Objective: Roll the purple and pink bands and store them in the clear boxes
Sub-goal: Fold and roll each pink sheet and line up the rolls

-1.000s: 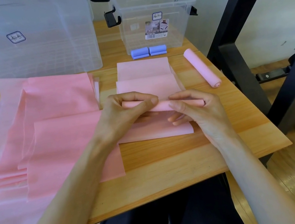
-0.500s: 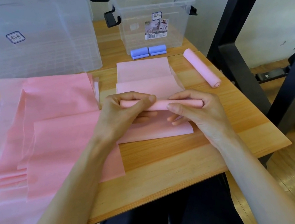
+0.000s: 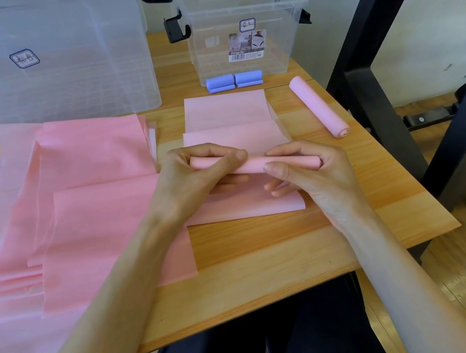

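A pink band [image 3: 227,118] lies flat in the middle of the wooden table, with its near part wound into a roll [image 3: 257,164]. My left hand [image 3: 192,180] pinches the roll's left end between thumb and fingers. My right hand [image 3: 315,174] grips the right end. A finished pink roll [image 3: 319,106] lies at the right. Two purple rolls [image 3: 233,81] sit in front of the small clear box [image 3: 242,22]. A large clear box [image 3: 40,61] stands at the back left.
A pile of flat pink bands [image 3: 75,210] covers the left half of the table [image 3: 300,245]. A black metal frame [image 3: 410,58] rises just past the table's right edge. My dark-clothed lap is below the near edge.
The roll has turned slightly in my fingers, and my left thumb has slid a little along it. Both hands stay in nearly the same place.
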Demonstrator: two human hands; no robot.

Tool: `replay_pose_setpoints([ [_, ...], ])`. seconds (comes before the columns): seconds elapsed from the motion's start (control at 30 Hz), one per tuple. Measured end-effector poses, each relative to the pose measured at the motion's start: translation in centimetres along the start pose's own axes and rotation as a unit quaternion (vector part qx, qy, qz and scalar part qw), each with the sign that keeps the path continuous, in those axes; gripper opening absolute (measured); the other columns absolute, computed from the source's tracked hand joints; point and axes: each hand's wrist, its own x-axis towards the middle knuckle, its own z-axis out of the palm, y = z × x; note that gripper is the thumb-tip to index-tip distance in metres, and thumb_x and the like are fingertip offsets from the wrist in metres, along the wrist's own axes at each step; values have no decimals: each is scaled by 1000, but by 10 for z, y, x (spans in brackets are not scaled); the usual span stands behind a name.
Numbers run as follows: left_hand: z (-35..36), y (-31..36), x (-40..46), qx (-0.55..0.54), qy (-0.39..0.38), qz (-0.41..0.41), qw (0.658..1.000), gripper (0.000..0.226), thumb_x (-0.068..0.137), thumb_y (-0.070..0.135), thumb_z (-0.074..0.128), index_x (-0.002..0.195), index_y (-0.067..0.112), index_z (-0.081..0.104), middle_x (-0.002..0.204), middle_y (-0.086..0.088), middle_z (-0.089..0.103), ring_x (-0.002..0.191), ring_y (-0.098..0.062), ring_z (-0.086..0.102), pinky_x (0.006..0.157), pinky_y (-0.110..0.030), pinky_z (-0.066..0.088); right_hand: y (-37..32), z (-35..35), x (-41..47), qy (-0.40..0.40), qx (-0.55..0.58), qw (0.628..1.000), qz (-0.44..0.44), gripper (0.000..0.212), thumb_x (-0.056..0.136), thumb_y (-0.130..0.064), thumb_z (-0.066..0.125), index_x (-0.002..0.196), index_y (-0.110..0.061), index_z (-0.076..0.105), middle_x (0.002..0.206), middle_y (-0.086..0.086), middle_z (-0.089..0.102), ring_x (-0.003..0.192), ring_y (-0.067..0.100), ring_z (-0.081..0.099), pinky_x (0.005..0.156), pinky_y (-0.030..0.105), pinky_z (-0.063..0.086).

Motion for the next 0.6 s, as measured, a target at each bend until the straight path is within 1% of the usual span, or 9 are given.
replay_pose_setpoints([
  [0.1,0,0,0,8,1,14,1000,14,80,20,77,92,12,77,86,-7,77,76,-14,73,76,-24,60,1,-1,1,8,0,1000,-1,19,78,-14,77,96,-6,74,83,8,76,64,26,73,58,29,60],
  [0.2,0,1,-1,15,-12,38,999,15,73,18,79,89,18,77,83,0,77,76,-8,72,74,-20,58,1,-1,1,22,-1,1000,9,20,78,-23,76,92,-8,75,80,9,76,61,27,72,56,30,59],
  [0.27,1,0,-1,19,-14,44,999,17,71,21,80,87,19,77,80,2,77,75,-10,71,74,-21,59,1,-1,1,23,-2,1000,11,21,77,-27,75,90,-10,75,79,9,75,61,27,72,56,30,59],
  [0.33,0,0,0,19,-4,39,999,16,71,23,79,86,19,78,80,-1,76,74,-13,71,74,-23,60,0,0,0,17,0,1000,8,23,77,-25,76,92,-9,74,81,9,76,62,27,72,57,31,60],
  [0.47,0,0,0,-2,4,7,1000,9,83,16,75,90,10,76,82,-7,77,73,-15,75,70,-21,59,0,0,0,7,3,1000,-1,24,76,-16,77,98,-7,73,85,7,76,67,27,74,59,30,61],
  [0.53,1,0,0,3,1,10,1000,12,81,19,76,91,12,77,84,-6,77,75,-13,74,72,-20,59,0,0,0,9,2,1000,-2,21,77,-15,77,97,-7,74,84,7,76,65,27,73,59,30,61],
  [0.6,0,1,-1,9,-6,28,1000,18,74,24,79,90,16,78,84,-3,77,76,-11,72,74,-20,58,0,-1,1,12,0,1000,3,20,79,-17,76,96,-6,74,83,8,76,63,27,72,59,30,60],
])
